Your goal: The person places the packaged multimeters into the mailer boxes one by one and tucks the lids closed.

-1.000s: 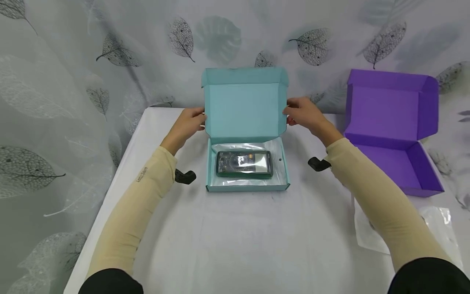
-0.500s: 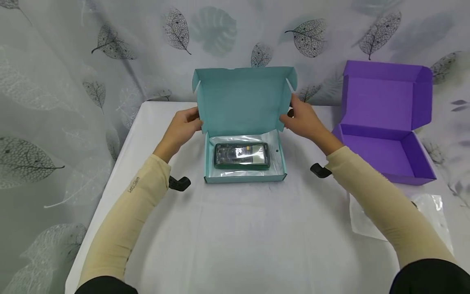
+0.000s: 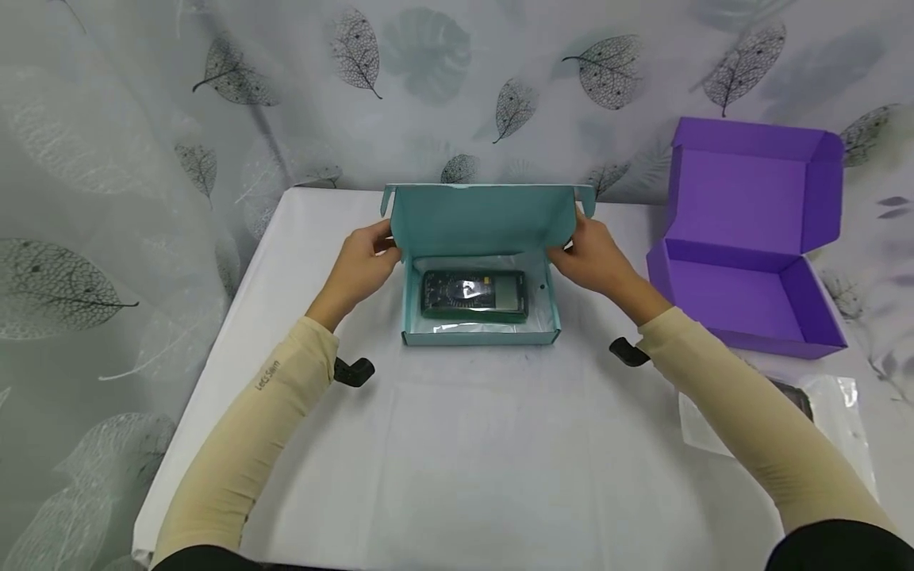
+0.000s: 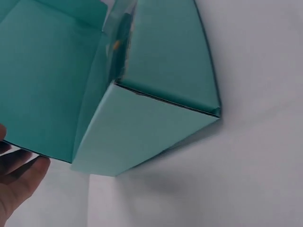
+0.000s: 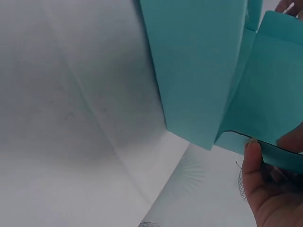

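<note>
A teal cardboard box (image 3: 481,339) stands on the table with its lid (image 3: 485,216) tilted forward, partly lowered over the back. Inside lies a dark multimeter (image 3: 473,295) in a clear plastic bag (image 3: 537,305). My left hand (image 3: 360,268) pinches the lid's left edge; in the left wrist view its fingers (image 4: 31,177) are under that edge, the thumb over it. At the other side, my right hand (image 3: 594,255) pinches the lid's right side flap (image 5: 234,139) between thumb and fingers. The lid's front flap points forward at the top.
To the right stands an open purple box (image 3: 743,301) with its lid upright. A clear plastic bag (image 3: 835,404) with a dark item lies in front of it, partly hidden by the right sleeve. A leaf-patterned curtain (image 3: 300,103) hangs behind the white table (image 3: 457,444).
The teal lid has tipped forward and down from nearly upright, both hands moving with it. The right hand has shifted its hold lower on the lid's side. The purple box stays put.
</note>
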`<state>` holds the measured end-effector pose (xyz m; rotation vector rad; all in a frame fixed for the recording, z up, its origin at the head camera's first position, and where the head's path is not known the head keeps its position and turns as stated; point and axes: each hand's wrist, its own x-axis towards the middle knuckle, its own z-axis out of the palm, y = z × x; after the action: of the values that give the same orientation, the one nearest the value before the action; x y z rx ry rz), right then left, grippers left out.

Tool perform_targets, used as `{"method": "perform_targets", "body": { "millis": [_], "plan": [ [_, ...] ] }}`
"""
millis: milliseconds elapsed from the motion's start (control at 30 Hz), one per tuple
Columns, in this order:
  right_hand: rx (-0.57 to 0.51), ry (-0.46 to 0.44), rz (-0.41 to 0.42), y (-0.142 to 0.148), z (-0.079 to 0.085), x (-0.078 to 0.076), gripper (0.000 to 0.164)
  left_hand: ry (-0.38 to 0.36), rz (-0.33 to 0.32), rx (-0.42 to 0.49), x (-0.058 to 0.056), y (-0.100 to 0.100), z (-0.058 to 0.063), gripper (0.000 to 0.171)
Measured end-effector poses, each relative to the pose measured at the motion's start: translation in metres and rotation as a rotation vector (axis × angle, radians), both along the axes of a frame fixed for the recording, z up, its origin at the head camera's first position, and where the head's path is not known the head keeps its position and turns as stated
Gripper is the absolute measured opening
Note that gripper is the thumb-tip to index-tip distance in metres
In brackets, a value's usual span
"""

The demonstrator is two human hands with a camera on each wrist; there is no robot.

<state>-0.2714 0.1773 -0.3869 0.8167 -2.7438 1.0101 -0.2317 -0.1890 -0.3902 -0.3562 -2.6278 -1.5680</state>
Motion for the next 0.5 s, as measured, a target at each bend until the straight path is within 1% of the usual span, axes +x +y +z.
{"method": "perform_targets", "body": {
  "millis": [100, 233, 433, 500],
  "plan": [
    [0.006, 0.027, 0.005, 0.002, -0.006, 0.004, 0.046, 0.039, -0.006, -0.036, 0.004, 0.001, -0.003, 0.045],
    [0.0, 0.058, 0.019, 0.003, -0.011, 0.008, 0.039, 0.061, -0.02, -0.064, 0.009, 0.002, -0.007, 0.047],
    [-0.013, 0.088, 0.061, 0.003, -0.01, 0.011, 0.046, 0.081, -0.037, -0.079, 0.011, 0.002, -0.008, 0.046],
    [-0.013, 0.075, 0.076, 0.002, -0.009, 0.012, 0.047, 0.086, -0.038, -0.079, 0.012, 0.002, -0.007, 0.045]
  ]
}}
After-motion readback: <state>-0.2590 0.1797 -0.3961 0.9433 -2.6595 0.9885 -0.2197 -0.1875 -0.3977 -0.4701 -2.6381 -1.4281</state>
